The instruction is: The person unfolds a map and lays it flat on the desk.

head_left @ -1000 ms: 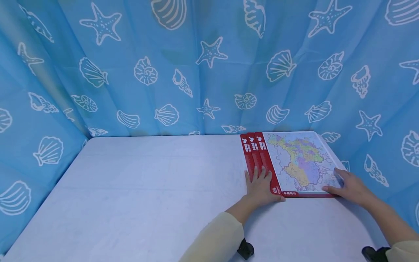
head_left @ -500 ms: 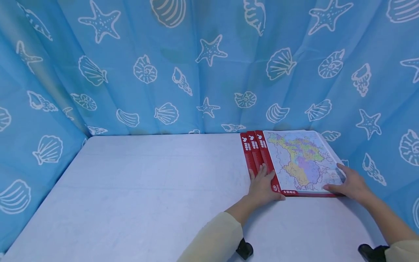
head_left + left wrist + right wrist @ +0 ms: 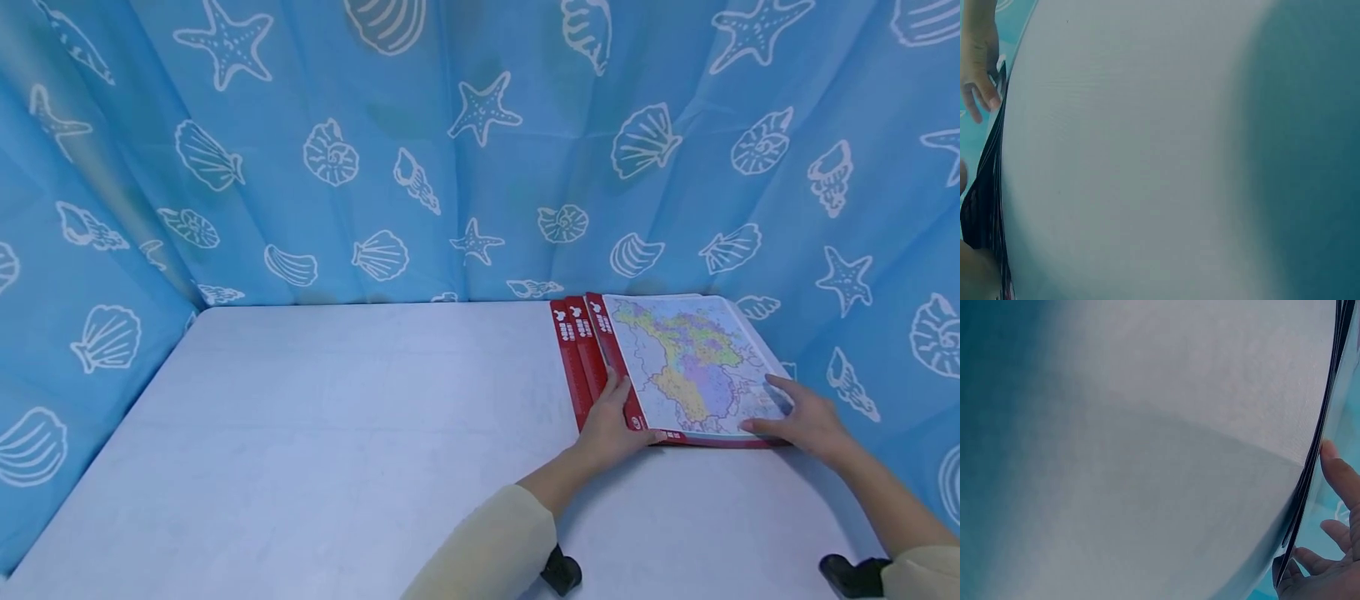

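A stack of thin maps lies at the table's right side. The top map (image 3: pixel 682 367) shows coloured regions and a red border. Red left edges of the maps below (image 3: pixel 572 358) peek out in a staggered row. My left hand (image 3: pixel 611 429) grips the top map's left edge near its front corner, thumb along the front edge. At the front right corner, my right hand (image 3: pixel 810 425) pinches the stack, thumb above and fingers at the side. Dark sheet edges (image 3: pixel 1313 469) run down to the right hand's fingers (image 3: pixel 1316 559) in the right wrist view.
The stack rests on a white-covered table (image 3: pixel 337 433). A blue curtain (image 3: pixel 420 150) with white shells and starfish hangs right behind the table and along its sides. Black wrist cameras (image 3: pixel 561 571) sit at the sleeves.
My left hand's fingers have slid right, off the lower maps onto the top one. The top map's left edge has tilted slightly away from them. The right hand has shifted slightly along the corner.
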